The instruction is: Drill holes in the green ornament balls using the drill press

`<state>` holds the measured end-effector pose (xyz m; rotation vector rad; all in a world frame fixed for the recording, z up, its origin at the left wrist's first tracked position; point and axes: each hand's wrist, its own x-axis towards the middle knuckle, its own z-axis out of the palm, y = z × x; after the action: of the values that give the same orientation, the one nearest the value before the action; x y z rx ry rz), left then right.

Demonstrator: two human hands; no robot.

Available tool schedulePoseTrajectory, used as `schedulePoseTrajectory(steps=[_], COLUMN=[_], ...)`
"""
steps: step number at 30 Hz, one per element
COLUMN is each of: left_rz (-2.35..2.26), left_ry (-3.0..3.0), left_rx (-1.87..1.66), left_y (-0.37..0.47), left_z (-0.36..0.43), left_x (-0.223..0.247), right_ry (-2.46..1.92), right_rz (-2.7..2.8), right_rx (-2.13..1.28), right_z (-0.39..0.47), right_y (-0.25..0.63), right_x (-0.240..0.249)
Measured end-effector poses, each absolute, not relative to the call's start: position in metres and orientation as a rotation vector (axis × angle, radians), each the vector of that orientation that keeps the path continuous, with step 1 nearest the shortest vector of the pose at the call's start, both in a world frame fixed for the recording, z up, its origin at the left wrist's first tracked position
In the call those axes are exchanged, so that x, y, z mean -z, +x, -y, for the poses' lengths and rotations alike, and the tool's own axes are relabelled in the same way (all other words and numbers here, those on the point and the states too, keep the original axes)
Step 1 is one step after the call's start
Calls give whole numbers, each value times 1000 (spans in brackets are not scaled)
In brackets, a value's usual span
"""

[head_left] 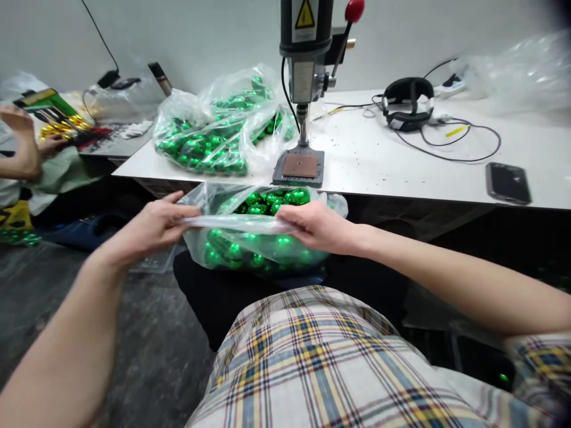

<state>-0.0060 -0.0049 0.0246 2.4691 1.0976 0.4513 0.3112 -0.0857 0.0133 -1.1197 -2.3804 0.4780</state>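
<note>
A clear plastic bag (263,255) full of shiny green balls (271,202) rests on my lap, just below the table's front edge. My left hand (167,220) pinches the left end of the bag's rim. The right part of the same rim is gripped by my right hand (312,224), its fingers closed on the plastic. Between both hands the near rim is stretched into a taut, folded strip. The bag's mouth is open behind that strip, with balls showing inside.
On the white table (357,172) stand a drill press (303,89), a larger bag of green balls (214,137), a black headset (408,104) with cables and a phone (508,182). At far left, another person's hands (22,142) are near golden pieces (66,126).
</note>
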Motion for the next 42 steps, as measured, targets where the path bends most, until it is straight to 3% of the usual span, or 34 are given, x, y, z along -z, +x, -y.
schedulePoseTrajectory(steps=[6,13,18,22,26,28,32,36,42], left_rz=[-1174,-1506,-1241,-1058,-866,-824,-814,-800,-710], left_ry=[2537,2270,2526,2738,2849,2912,3032,3100,3180], left_rx=[-599,-904,-851,-690,-467,-422,-433,-472,-661], left_y=[-2,1,9,12,9,7,7,15,36], left_z=[9,11,36,52,62,66,67,62,56], left_x=[-18,-8,-25,-43,-44,-42,-43,-43,-27], right_ry=[-1418,-1298,-1334,-1298,-1225,-1127,-1493,-1497,-1078], right_rz=[2687,2429,2399,2461,2593,2501,2570,2731,2899], right_rx=[-393,-338,-309,-578,-1303,-1450,-851,-911,-974], right_z=[70,53,77,105,101,85,51,37,29], right_y=[360,338,383,405,395,384,345,297,261], right_x=[-23,-21,-15,-22,-40,-40,-3,54,97])
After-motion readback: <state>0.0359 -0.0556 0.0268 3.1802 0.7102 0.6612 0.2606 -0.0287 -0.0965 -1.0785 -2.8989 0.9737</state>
